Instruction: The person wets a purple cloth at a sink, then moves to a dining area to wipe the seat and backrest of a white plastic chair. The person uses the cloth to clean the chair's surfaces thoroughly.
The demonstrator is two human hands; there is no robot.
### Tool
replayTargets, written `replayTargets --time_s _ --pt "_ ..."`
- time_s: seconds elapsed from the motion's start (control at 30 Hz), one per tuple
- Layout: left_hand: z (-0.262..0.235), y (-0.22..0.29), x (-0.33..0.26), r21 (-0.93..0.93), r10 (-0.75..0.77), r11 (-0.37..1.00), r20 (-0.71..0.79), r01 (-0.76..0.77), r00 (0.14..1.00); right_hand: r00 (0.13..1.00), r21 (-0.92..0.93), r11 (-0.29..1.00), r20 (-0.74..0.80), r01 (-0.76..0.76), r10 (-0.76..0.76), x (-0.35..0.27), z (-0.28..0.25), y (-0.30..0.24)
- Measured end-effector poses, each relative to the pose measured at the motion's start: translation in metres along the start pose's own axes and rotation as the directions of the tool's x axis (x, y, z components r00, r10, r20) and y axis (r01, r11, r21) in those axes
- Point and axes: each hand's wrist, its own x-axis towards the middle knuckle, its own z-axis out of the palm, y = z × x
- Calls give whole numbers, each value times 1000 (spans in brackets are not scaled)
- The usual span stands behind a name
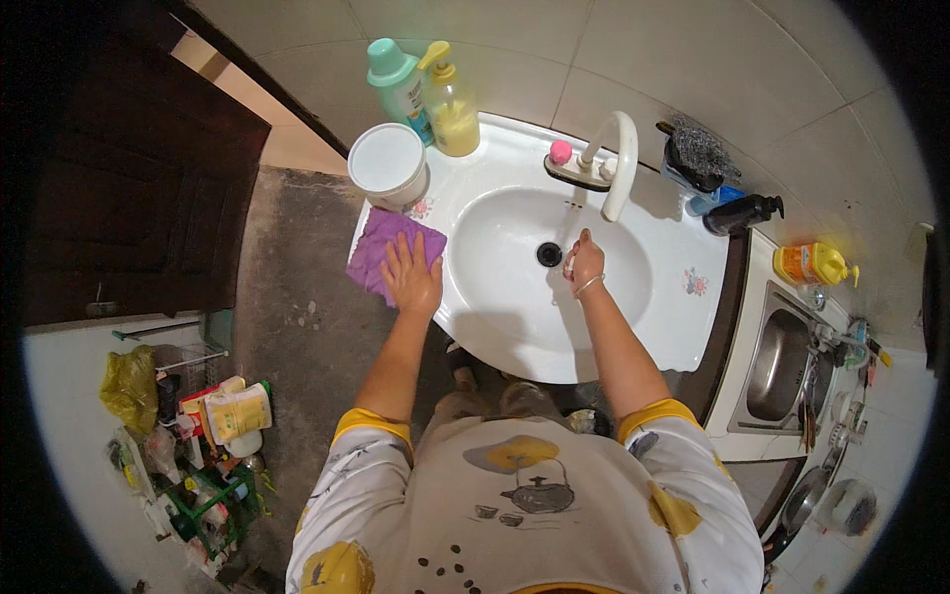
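My left hand [414, 277] lies flat with its fingers spread on a purple cloth [374, 247], which hangs partly over the left edge of the white washbasin [485, 223]. Over the bowl, below the spout of the white faucet [622, 178], is my right hand [587, 259]. Its fingers are curled closed, with the thumb toward the faucet. A small whitish patch shows at those fingers, too small to name. A light bracelet [590, 285] circles the right wrist. The dark drain [549, 254] is just left of that hand.
A white lidded tub [388, 163], a yellow pump bottle [454, 119] and a green-capped bottle [404, 94] stand at the basin's back left. A black pump bottle [742, 213] and a steel scrubber [705, 150] sit at right. Beyond is a steel sink [774, 371].
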Motion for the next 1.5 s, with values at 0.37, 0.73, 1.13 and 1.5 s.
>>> replayTargets --time_s 0.37,0.73,1.13,1.5 --pt "-21 -53 21 -99 309 947 15 -306 951 974 345 938 222 -40 -40 -63 -3 -6" --pt "-26 -62 26 -185 322 933 51 -308 945 995 249 968 103 -19 -6 -76 7 -24" --pt "-24 -66 26 -261 312 919 23 -295 950 979 -13 991 -153 136 -137 -58 28 -34" --pt "-26 -69 28 -337 330 886 -27 -319 944 993 -93 994 -95 55 -64 -36 18 -33"
